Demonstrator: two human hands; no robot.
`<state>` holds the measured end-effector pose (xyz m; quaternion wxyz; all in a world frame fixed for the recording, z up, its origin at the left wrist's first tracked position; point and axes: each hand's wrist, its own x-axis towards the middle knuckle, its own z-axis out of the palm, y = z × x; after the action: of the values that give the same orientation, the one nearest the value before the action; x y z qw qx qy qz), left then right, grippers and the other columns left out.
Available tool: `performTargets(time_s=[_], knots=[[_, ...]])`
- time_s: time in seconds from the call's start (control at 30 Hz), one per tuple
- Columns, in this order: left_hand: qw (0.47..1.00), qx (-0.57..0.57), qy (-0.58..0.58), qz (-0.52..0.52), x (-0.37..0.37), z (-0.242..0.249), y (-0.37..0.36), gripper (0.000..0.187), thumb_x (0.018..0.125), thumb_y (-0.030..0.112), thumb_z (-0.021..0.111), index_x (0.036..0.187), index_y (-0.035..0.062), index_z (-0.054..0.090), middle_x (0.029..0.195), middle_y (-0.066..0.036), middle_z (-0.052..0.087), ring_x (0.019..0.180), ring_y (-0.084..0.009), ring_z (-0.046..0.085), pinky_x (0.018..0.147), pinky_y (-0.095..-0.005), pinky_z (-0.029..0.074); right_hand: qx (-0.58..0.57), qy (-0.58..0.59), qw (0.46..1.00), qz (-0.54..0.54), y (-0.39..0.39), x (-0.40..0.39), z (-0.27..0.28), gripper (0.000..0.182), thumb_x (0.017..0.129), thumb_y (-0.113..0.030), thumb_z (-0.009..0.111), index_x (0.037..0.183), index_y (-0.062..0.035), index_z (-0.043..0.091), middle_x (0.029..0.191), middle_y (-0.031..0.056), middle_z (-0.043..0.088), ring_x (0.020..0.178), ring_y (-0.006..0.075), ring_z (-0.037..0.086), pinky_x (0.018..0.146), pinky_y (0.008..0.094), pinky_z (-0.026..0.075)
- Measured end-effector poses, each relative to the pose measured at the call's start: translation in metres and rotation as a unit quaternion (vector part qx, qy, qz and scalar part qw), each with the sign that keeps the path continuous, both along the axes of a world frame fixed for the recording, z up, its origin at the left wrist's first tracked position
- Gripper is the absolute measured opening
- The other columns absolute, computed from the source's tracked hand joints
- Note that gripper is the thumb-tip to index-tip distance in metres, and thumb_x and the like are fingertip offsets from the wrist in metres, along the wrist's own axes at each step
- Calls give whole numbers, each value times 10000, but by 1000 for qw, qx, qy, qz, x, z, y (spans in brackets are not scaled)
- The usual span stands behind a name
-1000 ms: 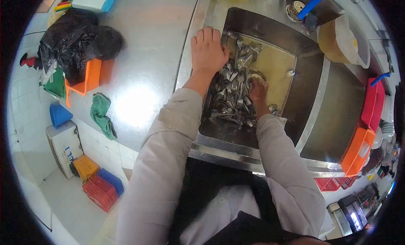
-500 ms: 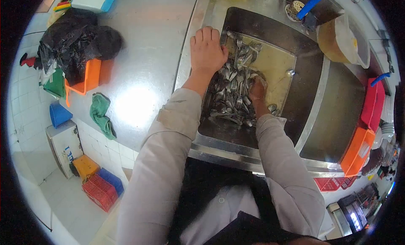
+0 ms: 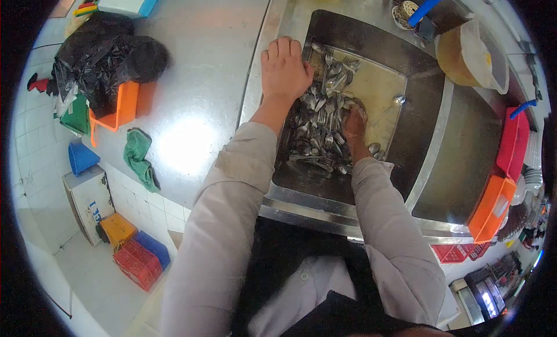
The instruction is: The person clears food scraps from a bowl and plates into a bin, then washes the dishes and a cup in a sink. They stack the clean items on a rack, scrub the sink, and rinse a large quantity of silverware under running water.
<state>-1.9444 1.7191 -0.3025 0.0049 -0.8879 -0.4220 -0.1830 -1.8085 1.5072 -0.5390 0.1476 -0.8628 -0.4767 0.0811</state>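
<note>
My left hand (image 3: pixel 285 70) lies on the metal rim at the left of the sink (image 3: pixel 325 193), fingers side by side and flat, thumb at the inner edge. It holds nothing. In the basin sits a shallow tray (image 3: pixel 383 73) of cloudy, yellowish water. A heap of forks and spoons (image 3: pixel 328 111) fills its left part. My right hand (image 3: pixel 355 125) reaches down into the tray at the heap's right side, its fingers curled around something greyish that I cannot make out. One spoon (image 3: pixel 399 100) rests at the tray's right edge, and another (image 3: pixel 374 147) is beside my right wrist.
A steel counter (image 3: pixel 209 53) extends left, bearing a green cloth (image 3: pixel 139 157), a black plastic bag (image 3: pixel 104 58) and an orange bin (image 3: pixel 125 108). Right of the basin is a second sink (image 3: pixel 464 157). A large plastic tub (image 3: pixel 467 55) stands behind it; an orange container (image 3: pixel 492 209) sits at its right.
My right hand has shifted very slightly among the cutlery. My left hand stays in place on the rim.
</note>
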Motion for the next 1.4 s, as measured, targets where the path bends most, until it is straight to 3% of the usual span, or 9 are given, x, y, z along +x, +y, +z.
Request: performTargets(time_s=[0.07,0.3,0.4,0.47,0.8,0.97,1.1,1.17,1.4], knots=[[1000,-2,3,1,0,1,-1,361,687,247,624,970,43,532,1064,-112,498,1023,-282,461,850,-403,362,-44,92,994,-41,4,0,4,289,822,-138,551,1090,-38,511,996,189,585,981,371,545,879,494,360],[1000,-4,4,3,0,3,-2,369,686,257,629,971,44,531,1063,-110,497,1026,-281,459,849,-405,362,6,-15,1000,21,1,1,7,301,796,-143,564,1072,-32,515,988,172,576,964,371,529,860,491,365],[1000,-7,-4,-2,0,2,-1,366,687,258,627,969,46,531,1062,-110,498,1026,-282,460,846,-404,364,-25,46,999,-4,2,2,6,337,798,-142,563,1112,-30,512,1030,175,578,999,367,527,889,484,363],[1000,-5,3,0,0,1,-1,366,688,255,627,972,45,532,1063,-111,500,1026,-283,461,845,-404,365,-37,-26,999,23,-1,0,6,390,797,-90,508,1183,-45,545,1156,213,573,1105,393,517,993,499,351],[1000,-4,16,-1,0,0,0,366,705,251,616,994,41,532,1086,-120,502,1038,-281,462,849,-403,365,-102,67,992,6,5,7,12,431,784,-125,578,1195,-29,493,1084,184,579,1043,350,521,914,479,364],[1000,-1,8,0,0,-5,2,395,698,275,627,1001,42,528,1089,-123,504,1042,-287,461,855,-415,373,-20,17,1000,4,2,3,6,454,761,-77,592,1201,-28,490,1057,173,573,1054,343,507,917,465,355],[1000,-5,11,0,0,-1,0,417,687,298,637,994,38,528,1075,-129,510,1029,-302,466,851,-428,385,-46,31,998,-9,1,1,14,466,760,-86,601,1207,-19,484,1063,165,570,1066,338,499,924,455,349],[1000,0,11,-1,0,-4,1,422,685,298,638,997,37,527,1071,-130,509,1026,-302,466,847,-429,385,-14,-39,999,16,-2,3,-6,460,765,-91,601,1203,-11,483,1064,159,571,1070,337,496,927,455,348],[1000,3,7,0,1,0,0,350,696,244,616,974,51,530,1050,-114,499,1015,-281,461,837,-406,369,31,1,999,31,-2,7,2,447,763,-111,605,1188,-27,495,1060,152,571,1065,325,499,931,446,347]])
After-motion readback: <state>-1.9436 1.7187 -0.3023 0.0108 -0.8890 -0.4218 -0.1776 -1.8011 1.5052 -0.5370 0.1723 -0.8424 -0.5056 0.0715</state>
